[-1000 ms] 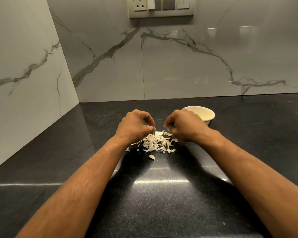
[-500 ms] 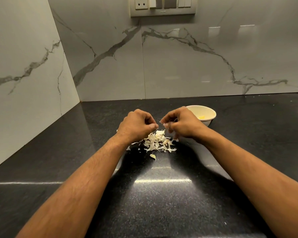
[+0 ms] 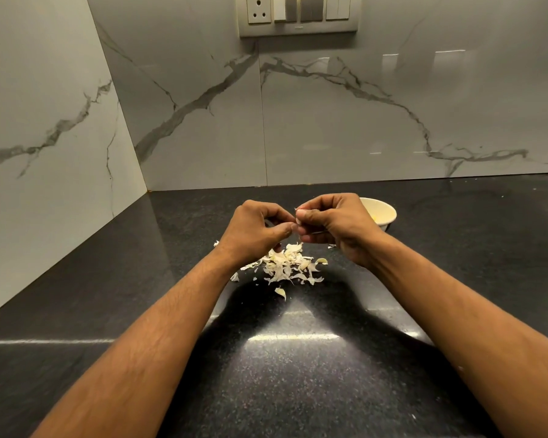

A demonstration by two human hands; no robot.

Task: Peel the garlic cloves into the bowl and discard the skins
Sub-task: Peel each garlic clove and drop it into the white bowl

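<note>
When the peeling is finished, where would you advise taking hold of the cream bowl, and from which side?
Probably the bowl is best gripped at its exposed right rim, reached from the right with the right hand. It stands upright on the countertop, open mouth up. Its left part is hidden behind that hand, and the garlic skins lie on the left.

A home kitchen corner. Under the person's forearms runs a polished black speckled stone countertop [image 3: 298, 374]. Beyond the hands rise glossy grey marble-look wall tiles with dark veins [image 3: 345, 115], meeting a side wall to the left. High above the hands sits a beige wall plate with a socket and switches [image 3: 298, 14]. Just below the hands lies a pile of pale papery garlic skins [image 3: 285, 263]; behind the right hand stands a small cream bowl [image 3: 382, 211].
</note>
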